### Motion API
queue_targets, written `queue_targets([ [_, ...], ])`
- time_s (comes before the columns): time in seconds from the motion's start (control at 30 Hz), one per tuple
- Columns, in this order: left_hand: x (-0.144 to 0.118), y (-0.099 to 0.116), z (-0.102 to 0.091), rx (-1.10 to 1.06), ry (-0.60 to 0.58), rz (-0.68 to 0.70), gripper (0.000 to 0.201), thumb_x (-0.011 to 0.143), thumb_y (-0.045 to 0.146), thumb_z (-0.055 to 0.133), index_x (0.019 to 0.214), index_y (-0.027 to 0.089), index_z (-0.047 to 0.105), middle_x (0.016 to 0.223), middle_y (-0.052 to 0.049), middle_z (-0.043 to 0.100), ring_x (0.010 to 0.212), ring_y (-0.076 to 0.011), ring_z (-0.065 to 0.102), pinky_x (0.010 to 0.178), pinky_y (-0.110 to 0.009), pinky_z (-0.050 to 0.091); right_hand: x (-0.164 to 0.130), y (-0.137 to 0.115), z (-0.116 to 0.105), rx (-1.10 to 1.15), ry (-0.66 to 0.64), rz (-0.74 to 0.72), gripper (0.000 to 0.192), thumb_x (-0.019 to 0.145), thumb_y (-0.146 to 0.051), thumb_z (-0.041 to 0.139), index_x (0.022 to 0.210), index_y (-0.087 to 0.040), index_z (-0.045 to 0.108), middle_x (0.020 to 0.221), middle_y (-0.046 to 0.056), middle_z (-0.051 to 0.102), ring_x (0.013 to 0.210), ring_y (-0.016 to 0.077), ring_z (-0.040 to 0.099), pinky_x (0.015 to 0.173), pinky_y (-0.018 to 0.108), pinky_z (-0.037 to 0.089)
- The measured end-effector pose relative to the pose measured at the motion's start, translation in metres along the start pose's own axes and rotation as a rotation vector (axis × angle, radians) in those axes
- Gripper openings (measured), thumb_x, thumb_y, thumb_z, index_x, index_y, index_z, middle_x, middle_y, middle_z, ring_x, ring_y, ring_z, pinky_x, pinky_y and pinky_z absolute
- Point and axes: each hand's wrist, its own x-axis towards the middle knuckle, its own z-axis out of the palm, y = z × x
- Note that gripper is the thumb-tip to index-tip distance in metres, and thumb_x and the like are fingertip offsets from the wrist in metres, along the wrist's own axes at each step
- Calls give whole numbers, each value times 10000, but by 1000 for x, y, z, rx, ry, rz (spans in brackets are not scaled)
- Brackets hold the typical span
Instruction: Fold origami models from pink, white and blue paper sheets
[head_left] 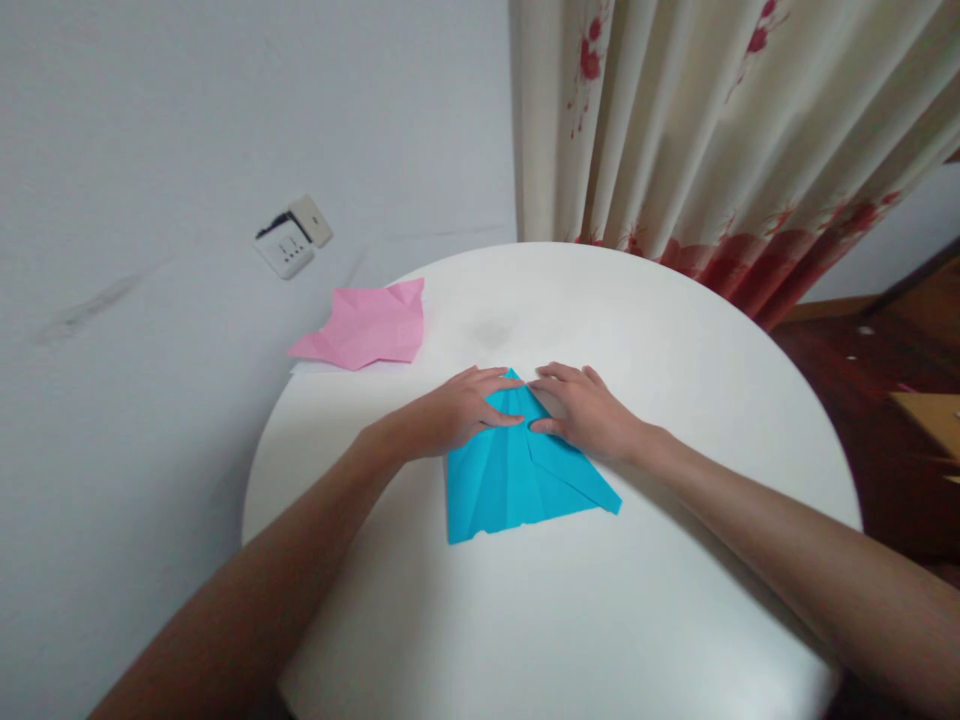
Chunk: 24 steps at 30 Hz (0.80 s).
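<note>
A blue sheet of folded paper [517, 480] lies flat on the round white table [570, 600], shaped like a triangle with its tip pointing away from me. My left hand [457, 410] rests palm down on the paper's upper left part, fingers reaching toward the tip. My right hand [589, 410] presses flat on the upper right flap, its fingertips meeting the left hand's near the tip. Neither hand lifts the paper.
A crumpled pink folded paper [367, 325] lies on a white sheet at the table's far left edge. A wall socket [294, 236] sits on the grey wall behind. A cream curtain with red flowers [712, 140] hangs beyond the table; dark wooden floor shows at right.
</note>
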Motion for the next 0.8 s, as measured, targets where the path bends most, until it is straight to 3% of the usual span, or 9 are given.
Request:
queue_targets([
  [0.1, 0, 2, 1, 65, 28, 55, 463, 959, 93, 411, 1197, 390, 673, 1470, -37, 483, 1404, -274, 362, 1142, -569, 224, 0, 0, 0, -8, 1, -2, 548, 886, -490, 613, 1363, -234, 529, 1502, 151, 430, 1408, 341, 339, 1111, 643, 218],
  [0.33, 0, 8, 4, 80, 95, 127, 352, 979, 180, 434, 1175, 297, 702, 1306, -91, 616, 1201, -259, 549, 1020, -448, 421, 0, 0, -1, -24, 7, -1, 559, 885, -506, 610, 1359, -220, 529, 1494, 155, 440, 1397, 331, 358, 1104, 631, 241],
  [0.5, -3, 8, 7, 93, 98, 115, 443, 950, 83, 405, 1186, 324, 692, 1322, -69, 611, 1246, -246, 531, 1103, -481, 345, 0, 0, -1, -28, 9, -6, 560, 887, -507, 602, 1361, -217, 533, 1489, 155, 446, 1396, 335, 361, 1105, 603, 259],
  [0.8, -1, 10, 5, 100, 49, 87, 402, 967, 124, 415, 1150, 321, 713, 1324, -67, 620, 1235, -239, 549, 1127, -492, 309, 0, 1, 0, -30, 9, -7, 572, 884, -525, 599, 1364, -222, 528, 1490, 149, 445, 1394, 327, 364, 1097, 587, 272],
])
